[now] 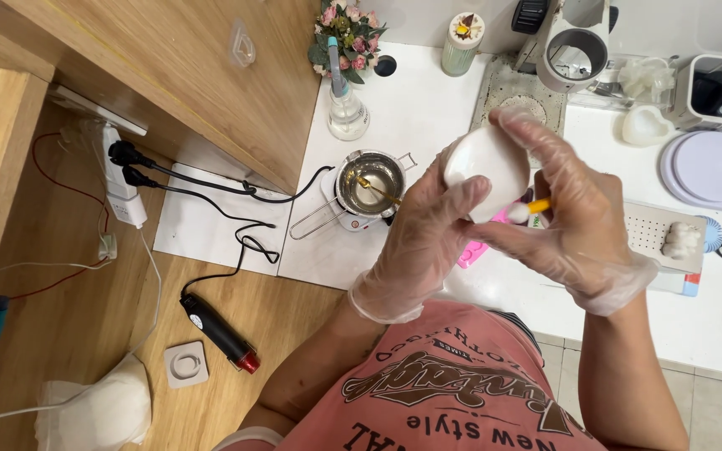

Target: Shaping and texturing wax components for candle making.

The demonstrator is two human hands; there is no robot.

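both gloved hands up on the white mould — held over the white tabletop (428,108).

my left hand (424,238) has its fingers clenched around the white rounded mould (486,159), my right hand (578,209) steadies it from the other side while pinching a small yellow-handled brush (530,209) — the metal melting pot (369,185) sits just beside, to my left.
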